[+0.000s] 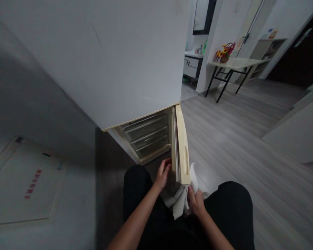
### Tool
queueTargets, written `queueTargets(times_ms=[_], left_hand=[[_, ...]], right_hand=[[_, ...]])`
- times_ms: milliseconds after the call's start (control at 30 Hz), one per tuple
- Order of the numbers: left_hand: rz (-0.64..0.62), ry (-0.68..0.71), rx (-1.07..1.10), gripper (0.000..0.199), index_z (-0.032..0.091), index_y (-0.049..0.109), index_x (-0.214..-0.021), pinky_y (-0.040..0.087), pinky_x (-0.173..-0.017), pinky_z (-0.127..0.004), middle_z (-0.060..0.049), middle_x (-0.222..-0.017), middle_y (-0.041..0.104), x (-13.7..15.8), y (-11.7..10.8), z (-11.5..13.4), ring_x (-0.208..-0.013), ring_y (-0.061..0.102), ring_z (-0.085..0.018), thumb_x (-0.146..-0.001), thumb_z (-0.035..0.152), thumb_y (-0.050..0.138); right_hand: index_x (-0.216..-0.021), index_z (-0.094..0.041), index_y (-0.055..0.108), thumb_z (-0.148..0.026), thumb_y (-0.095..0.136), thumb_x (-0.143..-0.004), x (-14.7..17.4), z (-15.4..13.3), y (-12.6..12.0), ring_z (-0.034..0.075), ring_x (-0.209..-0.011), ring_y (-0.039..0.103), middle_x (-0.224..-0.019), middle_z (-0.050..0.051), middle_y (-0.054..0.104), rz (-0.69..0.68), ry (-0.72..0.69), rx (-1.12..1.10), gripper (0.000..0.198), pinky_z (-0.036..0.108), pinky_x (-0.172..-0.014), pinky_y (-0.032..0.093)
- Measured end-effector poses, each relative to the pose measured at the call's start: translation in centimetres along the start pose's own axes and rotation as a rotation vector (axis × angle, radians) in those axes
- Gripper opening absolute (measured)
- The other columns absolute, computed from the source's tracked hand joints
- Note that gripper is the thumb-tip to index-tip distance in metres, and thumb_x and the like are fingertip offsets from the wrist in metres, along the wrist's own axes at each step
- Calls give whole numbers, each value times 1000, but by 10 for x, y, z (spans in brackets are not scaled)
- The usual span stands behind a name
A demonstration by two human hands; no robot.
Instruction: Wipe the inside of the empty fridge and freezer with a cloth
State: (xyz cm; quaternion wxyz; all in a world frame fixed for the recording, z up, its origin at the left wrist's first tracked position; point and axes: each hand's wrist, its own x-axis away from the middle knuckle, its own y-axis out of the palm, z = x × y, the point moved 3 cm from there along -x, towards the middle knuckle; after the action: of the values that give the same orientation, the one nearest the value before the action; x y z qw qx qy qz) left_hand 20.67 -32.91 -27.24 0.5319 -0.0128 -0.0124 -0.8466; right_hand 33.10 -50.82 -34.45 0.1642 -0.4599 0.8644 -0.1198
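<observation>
The lower refrigerator door (pixel 183 139), cream-edged with a recessed handle, stands swung open towards me between my knees. My left hand (pixel 163 173) is at the inner side of this door, its fingers curled against the door near the free edge. A white cloth (pixel 179 205) hangs below the door's near corner and partly shows beyond its outer face. My right hand (pixel 196 200) closes on this cloth beside that corner. Clear-fronted drawers (pixel 150 133) fill the open compartment of the refrigerator (pixel 141 62). Part of the cloth is hidden by the door and hand.
Grey wood-look floor (pixel 224 139) stretches to the right. Further back stand a folding table (pixel 240 63) with a flower basket (pixel 224 55), a shelf (pixel 266 55) and a washbasin cabinet (pixel 192 66). A wall panel with red lettering (pixel 33 184) is close on the left.
</observation>
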Motion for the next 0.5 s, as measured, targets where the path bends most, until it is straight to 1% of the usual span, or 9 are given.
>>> queueTargets(times_ms=[67,133,200,267,333,433,500], left_hand=[[40,-13,-7,62,18,67,-111,47,-103,-41,-10,-113,71,10,-34,4,-113,63,-29,-83,73,57],[89,-15,-8,64,18,68,-111,48,-101,-41,-10,-110,72,24,-64,5,-111,65,-29,-84,74,56],[167,16,16,66,18,64,-122,47,-104,-40,-10,-121,70,39,-90,4,-118,63,-29,-88,73,50],[286,71,14,64,19,61,-128,46,-107,-40,-12,-128,68,50,-112,2,-123,61,-28,-91,70,49],[360,116,-53,63,19,59,-130,46,-108,-41,-12,-131,67,53,-129,-1,-125,61,-28,-88,65,59],[443,140,-203,62,18,59,-125,48,-106,-43,-12,-123,69,41,-150,-2,-119,64,-29,-78,55,75],[505,160,-270,56,18,60,-120,49,-106,-44,-11,-118,69,27,-164,-1,-116,65,-29,-77,51,77]], right_hand=[[-121,-14,69,-45,44,-104,-5,-3,14,26,-110,70,-113,14,74,-133,-5,-5,44,35,-96,55],[-128,-16,67,-45,43,-105,-8,-5,29,27,-121,65,-126,14,70,-205,-6,-24,44,39,-105,51],[-131,-17,65,-45,43,-105,-11,-4,45,27,-126,63,-131,13,68,-270,-3,-50,44,41,-110,48],[-131,-18,66,-46,43,-105,-13,-3,60,27,-126,63,-132,14,67,-317,7,-70,44,41,-109,48],[-128,-18,67,-47,45,-104,-15,-4,73,28,-124,64,-129,14,68,-329,23,-82,44,40,-106,50],[-120,-16,69,-49,46,-103,-20,-10,88,28,-115,67,-119,14,72,-313,55,-89,43,40,-102,52],[-117,-16,69,-49,45,-103,-23,-15,98,28,-112,68,-117,13,72,-327,67,-91,43,40,-101,52]])
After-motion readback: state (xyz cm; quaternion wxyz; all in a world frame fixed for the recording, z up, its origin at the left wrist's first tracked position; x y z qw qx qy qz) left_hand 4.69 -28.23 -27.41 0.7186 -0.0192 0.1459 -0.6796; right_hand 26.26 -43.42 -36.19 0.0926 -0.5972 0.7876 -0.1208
